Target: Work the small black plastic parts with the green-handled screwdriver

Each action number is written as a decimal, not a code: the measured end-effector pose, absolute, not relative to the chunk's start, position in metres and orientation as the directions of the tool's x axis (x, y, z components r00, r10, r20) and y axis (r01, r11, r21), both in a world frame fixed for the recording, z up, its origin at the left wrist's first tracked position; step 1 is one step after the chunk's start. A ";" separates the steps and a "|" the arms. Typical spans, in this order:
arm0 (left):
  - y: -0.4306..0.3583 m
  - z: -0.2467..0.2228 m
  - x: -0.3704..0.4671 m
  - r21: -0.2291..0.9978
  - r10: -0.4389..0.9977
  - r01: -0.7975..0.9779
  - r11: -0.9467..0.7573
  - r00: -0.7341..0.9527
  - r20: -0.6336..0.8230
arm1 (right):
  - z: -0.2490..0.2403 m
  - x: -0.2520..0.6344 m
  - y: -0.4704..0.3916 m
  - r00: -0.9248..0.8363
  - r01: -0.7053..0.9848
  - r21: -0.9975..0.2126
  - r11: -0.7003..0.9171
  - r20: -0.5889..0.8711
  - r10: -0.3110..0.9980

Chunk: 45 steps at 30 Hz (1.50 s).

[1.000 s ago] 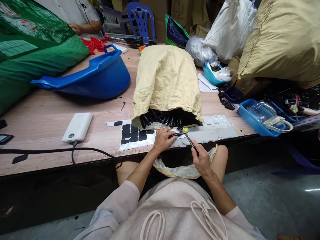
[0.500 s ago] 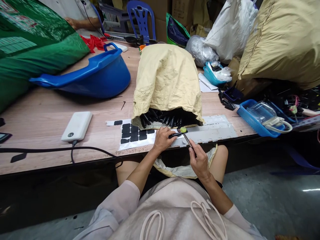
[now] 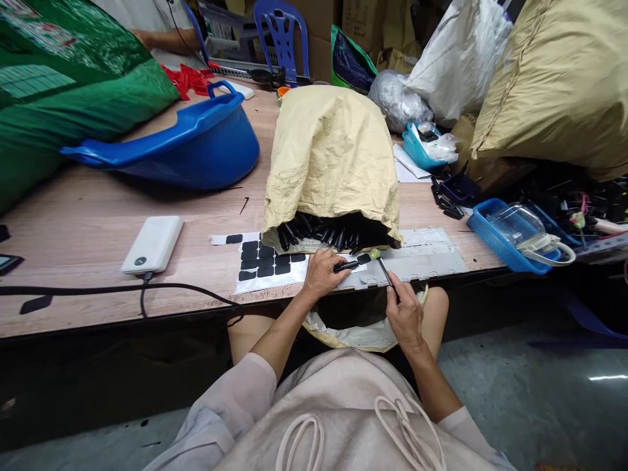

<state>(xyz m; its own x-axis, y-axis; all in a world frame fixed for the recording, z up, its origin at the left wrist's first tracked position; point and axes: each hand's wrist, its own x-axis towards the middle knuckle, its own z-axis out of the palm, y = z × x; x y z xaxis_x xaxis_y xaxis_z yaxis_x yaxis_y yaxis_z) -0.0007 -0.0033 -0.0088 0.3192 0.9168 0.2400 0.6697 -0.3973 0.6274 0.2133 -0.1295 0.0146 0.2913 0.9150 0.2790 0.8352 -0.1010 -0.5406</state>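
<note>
My left hand is closed on a slim black piece at the table's front edge. A square black patch lies at that piece's right end. My right hand grips a thin metal-shafted tool with a round yellow-green head, which is just right of the patch. Under the hands lie a white sheet of black stickers and a grey flat board. Behind them, an open tan sack shows many black pieces in its mouth.
A blue basin and a white power bank with a black cable are on the left. Blue trays, small black parts and large sacks crowd the right. Another person's arm shows at the back left.
My right hand has moved right with the tool, and its round head has come off the black patch. My left hand keeps hold of the black piece. The view has shifted slightly.
</note>
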 end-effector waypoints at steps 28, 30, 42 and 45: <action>-0.066 -0.017 0.002 0.353 0.709 0.619 -0.702 0.653 0.264 | 0.000 0.227 -0.118 0.331 0.839 -0.492 -0.232 0.124 0.936; -0.066 -0.015 0.002 0.394 0.713 0.599 -0.697 0.633 0.301 | -0.001 0.227 -0.118 0.325 0.841 -0.493 -0.224 0.129 0.937; 0.015 0.036 0.026 0.577 0.988 0.815 0.044 -0.121 0.096 | 0.002 0.223 -0.117 0.333 0.848 -0.460 -0.264 0.074 0.940; 0.025 0.041 0.027 0.519 0.992 0.846 0.122 -0.119 -0.041 | 0.002 0.222 -0.117 0.341 0.849 -0.452 -0.274 0.072 0.937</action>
<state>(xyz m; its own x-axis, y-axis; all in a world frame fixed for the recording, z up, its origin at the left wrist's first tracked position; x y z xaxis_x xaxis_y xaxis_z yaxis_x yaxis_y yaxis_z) 0.0269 0.0250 0.0411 -0.1187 0.9921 -0.0406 0.8459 0.1225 0.5192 0.2223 -0.1170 0.0025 0.3406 0.9374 0.0721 0.8491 -0.2738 -0.4516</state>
